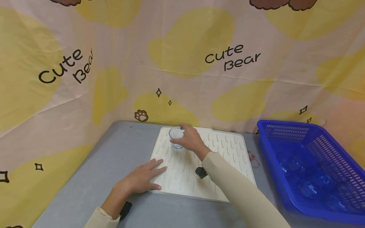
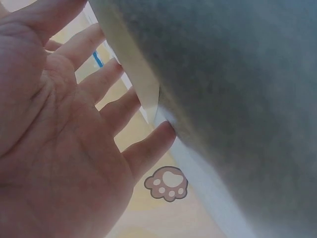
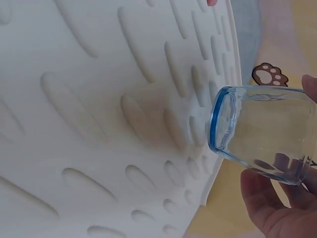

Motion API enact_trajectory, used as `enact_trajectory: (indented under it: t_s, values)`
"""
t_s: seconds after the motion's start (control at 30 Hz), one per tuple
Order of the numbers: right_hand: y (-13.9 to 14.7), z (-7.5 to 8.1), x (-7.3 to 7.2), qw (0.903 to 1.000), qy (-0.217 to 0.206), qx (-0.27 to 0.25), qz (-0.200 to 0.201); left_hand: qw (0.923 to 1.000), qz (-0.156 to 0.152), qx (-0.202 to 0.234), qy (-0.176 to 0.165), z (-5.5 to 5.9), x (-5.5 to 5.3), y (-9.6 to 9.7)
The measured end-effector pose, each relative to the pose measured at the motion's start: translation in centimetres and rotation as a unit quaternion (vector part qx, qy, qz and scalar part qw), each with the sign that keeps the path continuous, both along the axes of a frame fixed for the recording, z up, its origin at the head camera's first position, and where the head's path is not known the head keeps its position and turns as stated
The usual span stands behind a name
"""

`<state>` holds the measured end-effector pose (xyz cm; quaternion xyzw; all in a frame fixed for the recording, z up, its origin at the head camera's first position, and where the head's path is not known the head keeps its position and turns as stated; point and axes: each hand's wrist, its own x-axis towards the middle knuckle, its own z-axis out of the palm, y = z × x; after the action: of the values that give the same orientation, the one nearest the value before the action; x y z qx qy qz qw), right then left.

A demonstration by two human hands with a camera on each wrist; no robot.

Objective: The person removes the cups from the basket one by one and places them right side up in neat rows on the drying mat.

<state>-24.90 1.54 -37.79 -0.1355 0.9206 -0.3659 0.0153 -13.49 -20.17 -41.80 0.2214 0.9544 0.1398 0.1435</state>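
A clear glass cup point(image 1: 176, 133) with a bluish base is upright at the back left of a white ridged drying mat point(image 1: 182, 177). My right hand point(image 1: 192, 139) grips the cup by its sides near the rim, thumb and fingers on opposite sides. In the right wrist view the glass point(image 3: 262, 131) has its base toward the mat; whether it touches is hard to tell. Over the mat's front left corner lies my left hand point(image 1: 141, 178), fingers spread and fairly straight. The left wrist view shows those fingers point(image 2: 119, 111) at the mat's edge, holding nothing.
On the right stands a blue plastic basket point(image 1: 266, 158) with several clear glasses point(image 1: 309, 188) inside. A grey tabletop point(image 1: 114, 152) lies under the mat. Behind and to the left hangs a printed cloth point(image 1: 182, 79). Dark wrist mounts point(image 1: 201, 172) sit under both wrists.
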Motion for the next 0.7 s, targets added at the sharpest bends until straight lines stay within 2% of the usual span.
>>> enact_trajectory:
  t_s: [0.2, 0.37, 0.57, 0.7]
  values:
    - [-0.3, -0.7, -0.8, 1.0, -0.008, -0.006, -0.002, 0.9999, -0.01, 0.008, -0.007, 0.1, -0.3, 0.2]
    - [-0.6, -1.3, -1.0, 0.9998, -0.017, 0.002, -0.006, 0.9996, -0.012, 0.021, -0.012, 0.0, 0.0, 0.0]
    - [-0.6, -0.9, -1.4, 0.9998, -0.01, 0.014, -0.005, 0.9997, 0.001, 0.02, -0.014, 0.0, -0.1, 0.0]
    - [-0.5, -0.6, -1.5, 0.9997, -0.013, 0.019, -0.004, 0.9998, -0.002, 0.018, -0.011, 0.1, -0.2, 0.0]
